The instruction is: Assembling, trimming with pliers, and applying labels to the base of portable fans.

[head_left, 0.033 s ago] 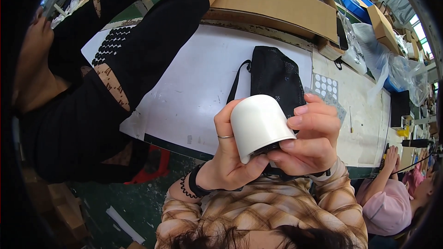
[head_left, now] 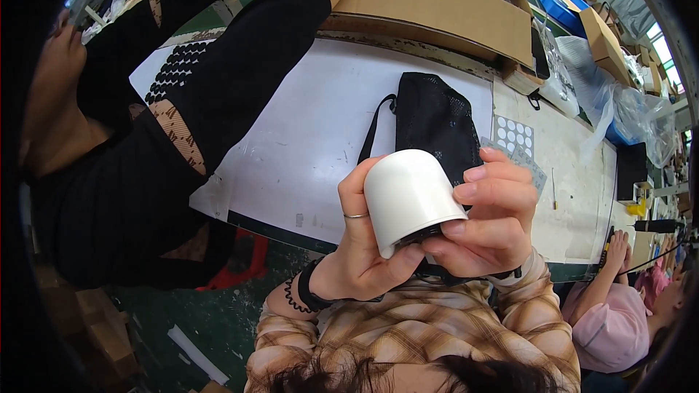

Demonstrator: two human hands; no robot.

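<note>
Head view: left hand [head_left: 357, 258] grips white domed shell [head_left: 409, 196]; right hand [head_left: 496, 225] pinches its lower edge. Smooth, curved surface could slip if either grip loosens.

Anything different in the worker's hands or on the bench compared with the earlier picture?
Nothing has visibly moved, and nothing was taken up or let go. The left hand and right hand still hold the glossy white dome-shaped shell. The black mesh-fabric pouch and the grey sheet with white round dots lie as before.
</note>
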